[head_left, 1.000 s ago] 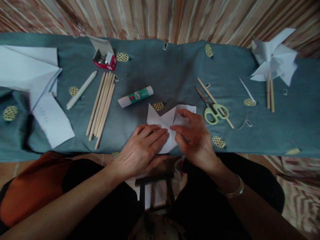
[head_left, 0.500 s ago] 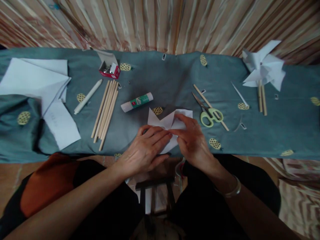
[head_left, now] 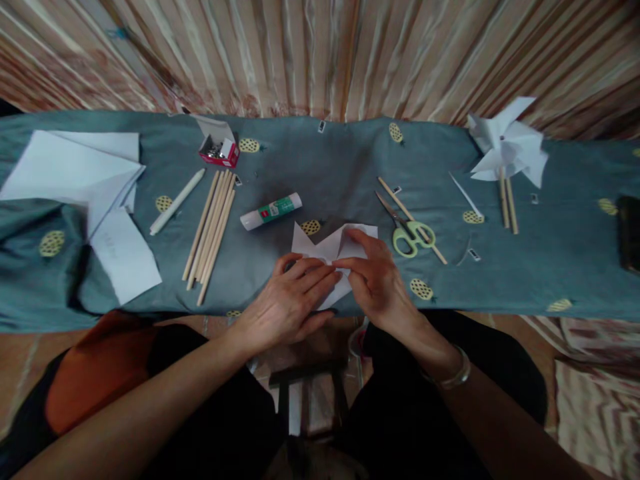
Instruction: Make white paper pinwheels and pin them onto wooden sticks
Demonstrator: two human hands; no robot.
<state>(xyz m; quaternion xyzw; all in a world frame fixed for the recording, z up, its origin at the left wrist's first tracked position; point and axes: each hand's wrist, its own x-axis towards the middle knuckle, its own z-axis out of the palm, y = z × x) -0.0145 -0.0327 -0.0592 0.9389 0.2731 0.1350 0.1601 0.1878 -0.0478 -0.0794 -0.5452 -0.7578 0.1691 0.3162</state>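
Clock is centred on the folded paper (head_left: 325, 248), 12 pointing away from the person. Paper sits at the near edge of the cloth (head_left: 345, 173), under both hands.

Grip: left hand (head_left: 295, 300) comes in from 8, fingers laid over the paper's middle. Can't tell if its thumb pinches from below. Right hand (head_left: 375, 280) comes in from 4: one fingertip beside the left fingertips near the centre, another bent against the raised flap at 1. Contact yes; pinch or just press, can't tell.

Delta vs half a second ago: hands and paper basically static, same pose, same flap up. What moved is the view; tabletop items slid left and down in frame together, likely a head turn. A dark object (head_left: 629, 233) is now in at the far 3 o'clock edge, too cut off to ID. My read: hold is steady, no new fold visible yet.

Outward: glue stick (head_left: 271, 211) at 10. Bundle of wooden sticks (head_left: 208, 227) at 9, white rod (head_left: 177, 202) just past it. Red box (head_left: 215, 160) between 10 and 11, lid up, small metal bits inside. Scissors (head_left: 409, 227) between 2 and 3, lying across a single stick (head_left: 400, 205). Paper pinwheel (head_left: 507, 143) well out at 2.
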